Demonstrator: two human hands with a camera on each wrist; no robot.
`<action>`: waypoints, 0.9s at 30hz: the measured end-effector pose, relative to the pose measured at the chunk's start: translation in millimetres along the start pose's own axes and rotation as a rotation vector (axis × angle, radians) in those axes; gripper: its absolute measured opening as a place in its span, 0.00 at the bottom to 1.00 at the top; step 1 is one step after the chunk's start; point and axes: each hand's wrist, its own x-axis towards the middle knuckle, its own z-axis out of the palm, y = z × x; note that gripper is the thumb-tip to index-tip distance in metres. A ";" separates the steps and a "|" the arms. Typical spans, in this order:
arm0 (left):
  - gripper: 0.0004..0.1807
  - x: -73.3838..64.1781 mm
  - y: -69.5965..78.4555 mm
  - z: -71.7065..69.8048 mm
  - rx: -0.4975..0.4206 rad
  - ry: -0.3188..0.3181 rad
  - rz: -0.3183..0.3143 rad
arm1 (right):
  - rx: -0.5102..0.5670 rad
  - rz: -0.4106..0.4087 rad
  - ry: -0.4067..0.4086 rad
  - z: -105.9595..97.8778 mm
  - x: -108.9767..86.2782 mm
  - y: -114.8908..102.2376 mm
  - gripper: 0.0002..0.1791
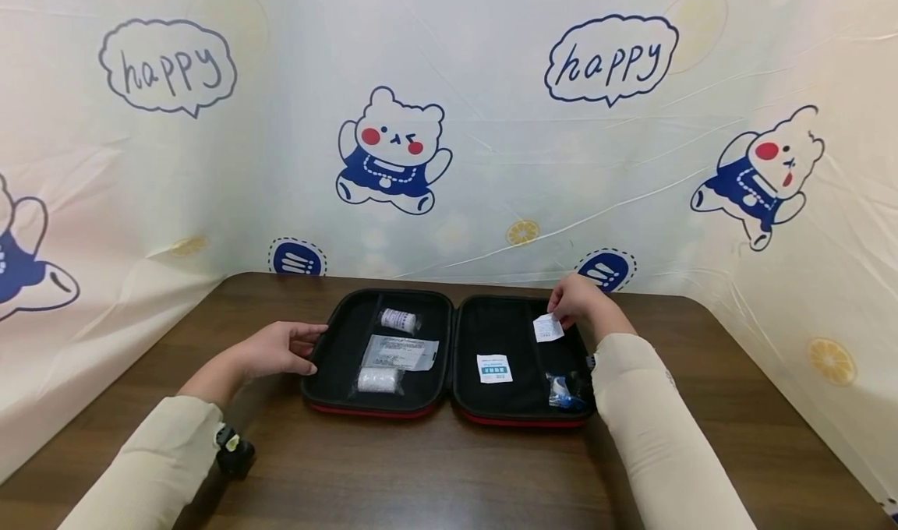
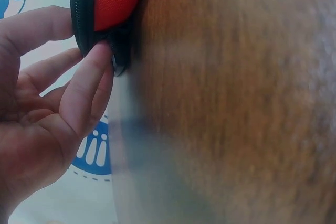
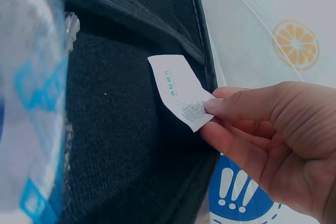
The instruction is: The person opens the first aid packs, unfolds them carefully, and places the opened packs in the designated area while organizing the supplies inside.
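An open black zip case with red outer sides lies flat on the table, its two halves spread left and right. My left hand grips the outer edge of the left half; in the left wrist view the thumb and fingers are at its zipper rim. With my right hand I pinch a small white printed paper packet by its corner, over the right half's far corner. Another white packet with a blue-green band lies in that half. A blue-and-white plastic packet sits in its near right corner.
The left half contains a wrapped roll with print, a clear flat pouch and a white wrapped roll. Behind the brown wooden table hangs a printed curtain, which also runs along both sides.
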 end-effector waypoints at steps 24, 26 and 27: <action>0.42 -3.2 -0.4 0.8 -0.026 0.003 0.031 | 0.202 -0.013 -0.010 0.4 0.7 11.8 0.09; 0.42 -2.9 0.0 0.8 -0.020 0.004 0.024 | 0.230 -0.012 -0.022 1.1 1.7 11.8 0.09; 0.42 -2.5 0.1 1.0 -0.020 0.005 0.020 | 0.243 -0.013 -0.030 2.1 2.9 12.1 0.09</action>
